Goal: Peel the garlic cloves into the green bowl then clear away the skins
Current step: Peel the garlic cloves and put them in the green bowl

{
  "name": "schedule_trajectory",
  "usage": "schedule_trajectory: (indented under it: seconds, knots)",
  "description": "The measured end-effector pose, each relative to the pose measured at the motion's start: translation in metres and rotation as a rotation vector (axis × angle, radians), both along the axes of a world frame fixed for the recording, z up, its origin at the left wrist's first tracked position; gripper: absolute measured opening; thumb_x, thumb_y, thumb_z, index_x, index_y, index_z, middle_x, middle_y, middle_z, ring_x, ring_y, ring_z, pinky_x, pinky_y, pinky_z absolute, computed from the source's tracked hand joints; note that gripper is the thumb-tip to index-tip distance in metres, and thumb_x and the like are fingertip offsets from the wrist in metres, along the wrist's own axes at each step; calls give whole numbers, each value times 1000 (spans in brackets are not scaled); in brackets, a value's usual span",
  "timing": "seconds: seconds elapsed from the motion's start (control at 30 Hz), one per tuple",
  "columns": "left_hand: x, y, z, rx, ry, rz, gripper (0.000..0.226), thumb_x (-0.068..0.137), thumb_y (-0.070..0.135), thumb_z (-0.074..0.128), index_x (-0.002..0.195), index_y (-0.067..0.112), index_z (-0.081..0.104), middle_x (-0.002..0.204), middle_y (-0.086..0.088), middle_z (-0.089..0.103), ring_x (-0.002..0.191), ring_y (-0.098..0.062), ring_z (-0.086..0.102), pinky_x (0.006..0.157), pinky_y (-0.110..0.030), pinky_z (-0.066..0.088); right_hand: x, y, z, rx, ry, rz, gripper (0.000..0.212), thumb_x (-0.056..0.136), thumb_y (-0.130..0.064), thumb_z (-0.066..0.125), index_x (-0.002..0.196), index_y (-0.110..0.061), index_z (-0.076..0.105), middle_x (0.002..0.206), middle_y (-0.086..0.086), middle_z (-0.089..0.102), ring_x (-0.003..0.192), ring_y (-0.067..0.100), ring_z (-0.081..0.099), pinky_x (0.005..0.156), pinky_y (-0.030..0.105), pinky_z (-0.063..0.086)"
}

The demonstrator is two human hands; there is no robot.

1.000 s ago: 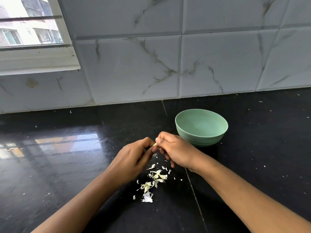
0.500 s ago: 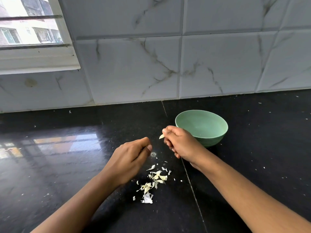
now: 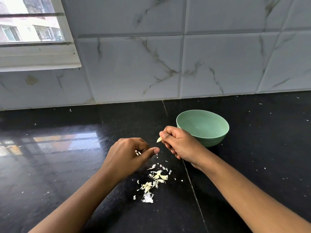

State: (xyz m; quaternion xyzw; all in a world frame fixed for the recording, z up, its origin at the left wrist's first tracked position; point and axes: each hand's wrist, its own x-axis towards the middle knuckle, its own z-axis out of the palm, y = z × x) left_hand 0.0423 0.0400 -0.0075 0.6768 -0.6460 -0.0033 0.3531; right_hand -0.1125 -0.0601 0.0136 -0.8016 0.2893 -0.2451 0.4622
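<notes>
The green bowl [image 3: 202, 127] stands on the black counter [image 3: 67, 165] right of centre; what I can see of its inside holds nothing. My right hand [image 3: 180, 144] hovers at the bowl's left rim and pinches a pale garlic clove [image 3: 159, 139], whose tip pokes out to the left. My left hand [image 3: 129, 157] is a short way to the lower left, fingers curled, with small white skin bits [image 3: 138, 153] at its fingertips. A pile of garlic skins [image 3: 154, 181] lies on the counter below and between both hands.
A marble-tiled wall [image 3: 168, 64] rises behind the counter, with a window [image 3: 33, 31] at the upper left. Tiny white flecks are scattered over the counter to the right. A seam in the counter runs from the wall down past the skins.
My hands have come apart: the right one carried the clove up and right toward the bowl, and the left one dropped slightly with skin bits at its fingers.
</notes>
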Motion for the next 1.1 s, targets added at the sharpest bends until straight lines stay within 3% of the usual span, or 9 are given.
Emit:
schedule_trajectory:
  seconds: [0.1,0.17,0.27,0.33,0.43,0.53,0.63,0.87,1.1]
  knots:
    - [-2,1,4,9,34,3,19,75,56,68,84,40,69,77,27,67,72,6,64,67,-30,54,0,-2,-1,-2,-6,-6,30,98,-30,46,70,-21,51,57,-9,46,49,4,39,46,19,31]
    - [-4,2,7,41,95,12,12,75,48,73,78,36,71,63,25,66,61,4,63,63,-25,53,0,-2,-1,-9,-4,-7,29,98,-30,47,70,-21,52,56,-9,46,48,3,39,46,18,31]
    - [-6,4,7,76,71,23,30,67,62,64,64,32,67,55,24,64,53,2,60,54,-18,44,0,-2,-1,-1,-3,1,28,98,-29,47,71,-20,52,57,-9,46,49,4,39,44,16,31]
    - [-6,2,5,57,73,33,31,65,64,65,79,37,69,70,31,65,63,8,62,61,-20,49,0,-1,-1,12,-7,2,28,98,-29,47,72,-19,52,57,-9,46,49,5,39,42,16,31]
    - [-7,1,2,48,241,12,46,66,54,73,110,43,65,93,33,67,82,11,64,75,-23,54,0,-2,-2,4,-3,2,26,97,-28,48,74,-18,52,57,-8,47,50,7,40,43,17,31]
    - [-13,1,5,16,424,-41,30,69,49,71,95,34,72,80,14,73,72,-2,68,68,-22,54,3,-1,-6,-47,17,8,25,96,-31,51,79,-13,56,60,-3,50,55,9,42,49,23,32]
    - [-13,0,4,6,473,-49,15,71,43,70,78,30,73,65,5,71,57,-4,64,59,-23,52,4,3,-9,-59,5,33,27,95,-30,53,85,-6,59,57,-8,53,54,8,42,48,21,32]
    - [-11,-2,9,191,639,-118,12,89,24,59,85,15,66,77,0,73,64,-13,69,60,-27,51,4,1,-8,-82,-18,11,24,95,-30,54,78,-13,55,59,-4,47,50,6,38,47,20,28]
    - [-14,4,16,355,779,-204,22,100,18,41,82,9,50,70,1,60,46,-15,54,39,-21,35,4,6,-3,-19,-74,56,21,96,-24,52,77,-16,52,58,-7,47,52,12,41,43,23,31]
